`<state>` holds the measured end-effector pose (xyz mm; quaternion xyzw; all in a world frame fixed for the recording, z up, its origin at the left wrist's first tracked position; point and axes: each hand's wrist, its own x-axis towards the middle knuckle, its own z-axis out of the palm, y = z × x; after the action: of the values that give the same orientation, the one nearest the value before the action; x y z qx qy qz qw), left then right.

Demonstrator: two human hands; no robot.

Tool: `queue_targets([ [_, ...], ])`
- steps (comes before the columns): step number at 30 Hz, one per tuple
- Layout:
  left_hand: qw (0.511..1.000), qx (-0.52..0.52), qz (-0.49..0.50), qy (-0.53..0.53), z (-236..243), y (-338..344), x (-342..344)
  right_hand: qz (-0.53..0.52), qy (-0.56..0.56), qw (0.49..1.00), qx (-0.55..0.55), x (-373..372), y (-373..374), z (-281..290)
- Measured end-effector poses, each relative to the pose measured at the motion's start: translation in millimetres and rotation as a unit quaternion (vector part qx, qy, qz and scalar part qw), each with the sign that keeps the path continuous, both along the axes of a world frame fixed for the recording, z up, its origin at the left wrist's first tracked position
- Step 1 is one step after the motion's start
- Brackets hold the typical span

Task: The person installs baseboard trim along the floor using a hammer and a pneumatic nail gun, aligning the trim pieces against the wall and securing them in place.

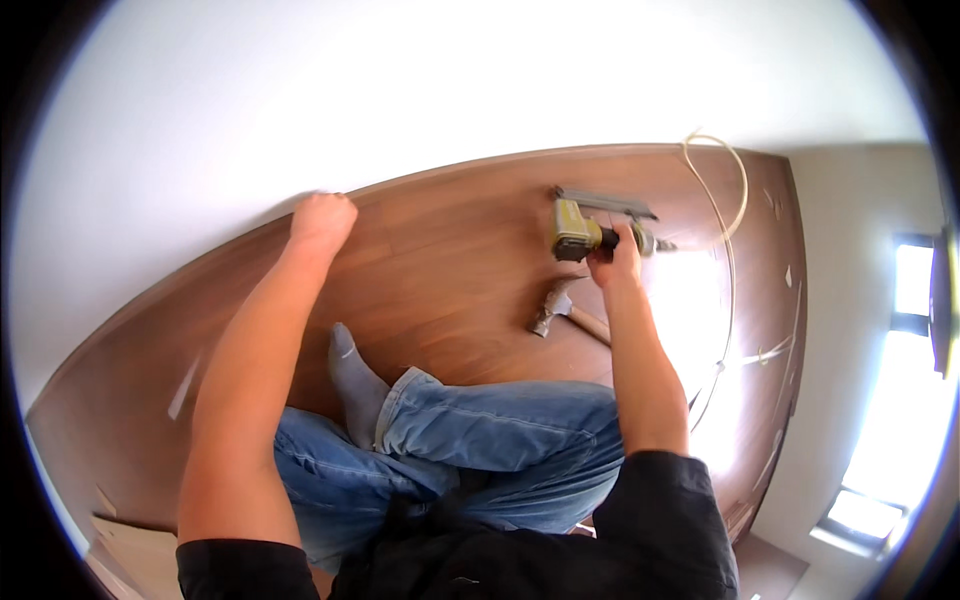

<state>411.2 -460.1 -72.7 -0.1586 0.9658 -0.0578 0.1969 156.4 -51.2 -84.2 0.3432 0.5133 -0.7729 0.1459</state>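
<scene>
My right hand (617,260) is wrapped round the dark grip of a yellow-green and grey nail gun (578,228), held over the floor near the wall. Its long grey magazine (608,203) lies along the far side. Against the brown skirting board (450,170) at the foot of the wall, my left hand (324,222) is closed like a fist; its fingertips and whatever they may hold are hidden. On the floor just below the nail gun lies a claw hammer (556,308), its wooden handle passing behind my right forearm.
A pale air hose (731,260) loops from the nail gun across the right side of the wooden floor (470,240). Strips and scraps (768,355) lie farther right, where window light glares. My socked foot (357,385) and bent legs (500,425) take up the near middle.
</scene>
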Motion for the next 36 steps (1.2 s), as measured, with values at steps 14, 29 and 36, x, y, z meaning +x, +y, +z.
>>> queue_targets([
  [14, 0.992, 0.072, 0.029, 0.103, -6.8, 0.0, 7.1, 0.403, 0.526, 0.717, 0.217, 239.7, -158.8, 3.4],
  [29, 0.984, 0.134, 0.032, 0.115, -22.0, -4.4, 5.9, 0.504, 0.473, 0.662, 0.291, 249.3, -165.7, -35.3],
  [36, 0.934, 0.268, 0.158, 0.174, -42.0, -6.3, 0.0, 0.476, 0.549, 0.663, 0.181, 248.4, -202.5, -50.0],
])
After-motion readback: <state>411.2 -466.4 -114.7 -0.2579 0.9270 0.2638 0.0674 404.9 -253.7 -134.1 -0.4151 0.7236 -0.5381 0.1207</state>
